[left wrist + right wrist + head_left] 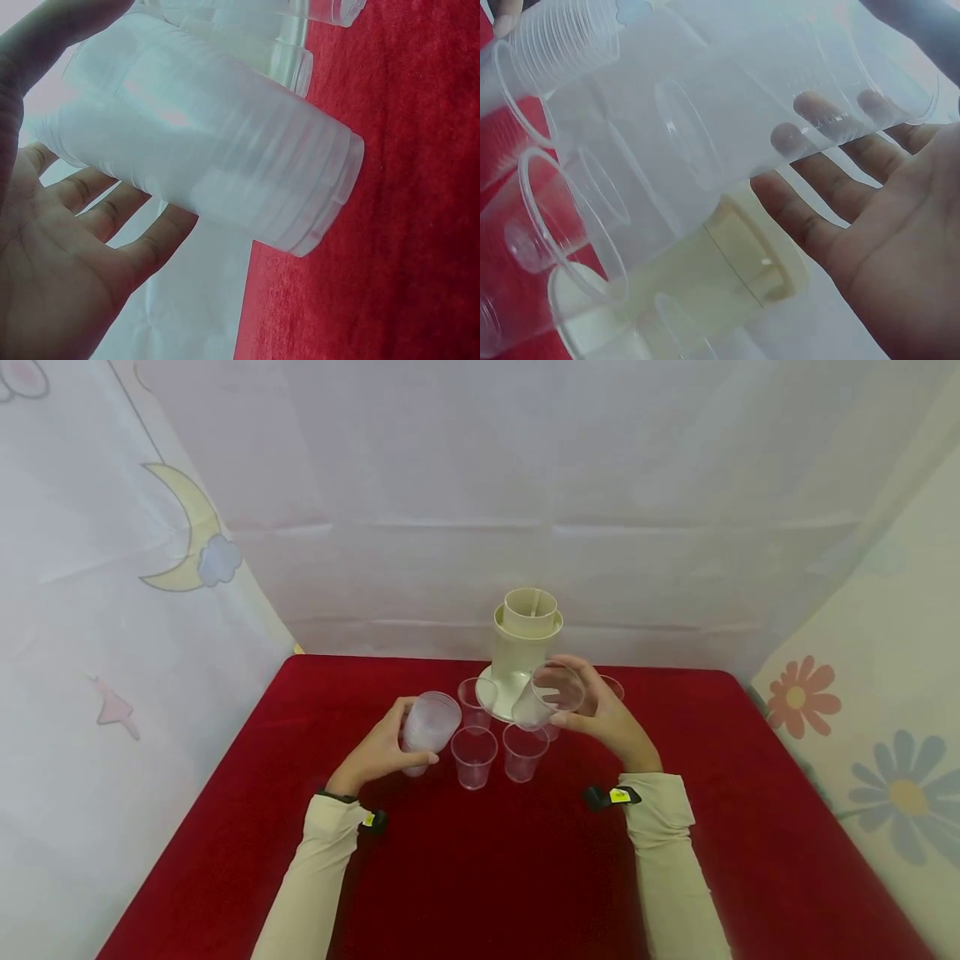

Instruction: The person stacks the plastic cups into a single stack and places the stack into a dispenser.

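Observation:
My left hand (377, 753) grips a tilted stack of nested clear plastic cups (431, 724), thumb on one side and fingers on the other. The ridged side of that stack fills much of the left wrist view. My right hand (613, 727) holds a single clear plastic cup (531, 708), tilted above the table. Through its wall, fingertips show in the right wrist view. Between the hands stand a front left cup (473, 767), a front right cup (522, 762) and a back left cup (477, 703). Another cup (615, 687) is partly hidden behind my right hand.
A cream cylindrical stand (517, 652) with a round base and a stepped open top rises behind the cups. The red cloth-covered table (487, 868) lies under everything. A pale curtain (450, 568) hangs behind the table, with printed sheets at both sides.

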Tool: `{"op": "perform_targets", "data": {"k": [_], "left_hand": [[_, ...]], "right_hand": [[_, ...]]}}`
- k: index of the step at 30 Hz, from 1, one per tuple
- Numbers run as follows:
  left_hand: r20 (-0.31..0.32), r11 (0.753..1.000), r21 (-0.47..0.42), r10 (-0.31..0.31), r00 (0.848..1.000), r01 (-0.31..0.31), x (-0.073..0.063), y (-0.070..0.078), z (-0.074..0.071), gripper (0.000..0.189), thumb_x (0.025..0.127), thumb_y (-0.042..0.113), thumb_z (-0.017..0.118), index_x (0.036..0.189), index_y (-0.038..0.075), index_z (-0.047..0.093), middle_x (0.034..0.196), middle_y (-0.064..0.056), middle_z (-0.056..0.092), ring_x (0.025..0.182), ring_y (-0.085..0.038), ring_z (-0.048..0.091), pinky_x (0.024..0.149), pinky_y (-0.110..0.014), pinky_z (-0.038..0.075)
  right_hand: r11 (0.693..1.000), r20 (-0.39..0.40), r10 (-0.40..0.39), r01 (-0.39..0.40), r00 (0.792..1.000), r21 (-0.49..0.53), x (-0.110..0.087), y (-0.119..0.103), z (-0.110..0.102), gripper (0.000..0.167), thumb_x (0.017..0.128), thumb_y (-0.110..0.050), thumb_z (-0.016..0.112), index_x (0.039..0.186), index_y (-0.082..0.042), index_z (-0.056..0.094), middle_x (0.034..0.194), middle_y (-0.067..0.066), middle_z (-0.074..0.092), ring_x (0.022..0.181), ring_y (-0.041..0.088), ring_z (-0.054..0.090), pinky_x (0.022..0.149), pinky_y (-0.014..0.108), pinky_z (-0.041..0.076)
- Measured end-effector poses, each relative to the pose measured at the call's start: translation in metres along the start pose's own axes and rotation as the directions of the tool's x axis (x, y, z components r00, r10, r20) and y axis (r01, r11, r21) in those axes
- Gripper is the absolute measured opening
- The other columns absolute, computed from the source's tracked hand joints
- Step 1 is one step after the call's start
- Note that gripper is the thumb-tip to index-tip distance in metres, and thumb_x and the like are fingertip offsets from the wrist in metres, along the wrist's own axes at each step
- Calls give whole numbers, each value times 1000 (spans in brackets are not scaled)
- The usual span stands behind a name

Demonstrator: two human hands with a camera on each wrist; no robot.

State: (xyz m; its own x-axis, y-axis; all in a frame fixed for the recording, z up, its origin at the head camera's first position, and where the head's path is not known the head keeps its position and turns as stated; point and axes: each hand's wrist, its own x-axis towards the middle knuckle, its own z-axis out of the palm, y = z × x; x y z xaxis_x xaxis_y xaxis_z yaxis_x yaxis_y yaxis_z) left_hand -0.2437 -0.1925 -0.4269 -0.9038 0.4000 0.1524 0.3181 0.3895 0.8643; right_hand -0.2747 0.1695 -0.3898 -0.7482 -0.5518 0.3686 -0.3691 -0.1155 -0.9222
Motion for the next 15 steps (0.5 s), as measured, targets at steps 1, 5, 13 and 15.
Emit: {"op": "perform_targets", "data": {"k": [1, 5, 13, 15], "left_hand": [[1, 1000, 3, 1, 1000, -1, 0, 0, 0, 83, 76, 10, 83, 142, 5, 34, 134, -18, 48, 114, -35, 54, 94, -53, 51], [1, 1000, 9, 4, 1000, -4, -1, 1, 1, 83, 75, 9, 83, 142, 4, 34, 134, -18, 48, 113, -35, 54, 93, -53, 52], [-4, 1000, 9, 11, 1000, -11, -1, 4, 1, 81, 75, 9, 83, 141, 4, 35, 133, -18, 49, 113, -35, 54, 93, -53, 52], [-2, 1000, 6, 14, 1000, -14, -1, 4, 1, 81, 75, 8, 83, 141, 3, 35, 133, -18, 49, 113, -35, 54, 93, -53, 52]], "right_hand": [[1000, 4, -2, 2, 1000, 4, 1, 0, 1, 74, 88, 4, 67, 150, -8, 29, 146, 18, 45, 136, 40, 43, 102, 41, 48], [1000, 18, -19, 19, 1000, 8, 6, 3, 6, 74, 88, 6, 66, 150, -7, 28, 146, 17, 46, 136, 43, 41, 103, 41, 47], [998, 42, -57, 56, 998, 14, 17, 3, 13, 74, 87, 3, 68, 150, -11, 31, 145, 19, 46, 134, 40, 43, 103, 43, 46], [998, 52, -62, 61, 997, 19, 19, 3, 16, 75, 87, 1, 69, 150, -11, 31, 145, 19, 46, 135, 40, 43, 104, 44, 46]]}}
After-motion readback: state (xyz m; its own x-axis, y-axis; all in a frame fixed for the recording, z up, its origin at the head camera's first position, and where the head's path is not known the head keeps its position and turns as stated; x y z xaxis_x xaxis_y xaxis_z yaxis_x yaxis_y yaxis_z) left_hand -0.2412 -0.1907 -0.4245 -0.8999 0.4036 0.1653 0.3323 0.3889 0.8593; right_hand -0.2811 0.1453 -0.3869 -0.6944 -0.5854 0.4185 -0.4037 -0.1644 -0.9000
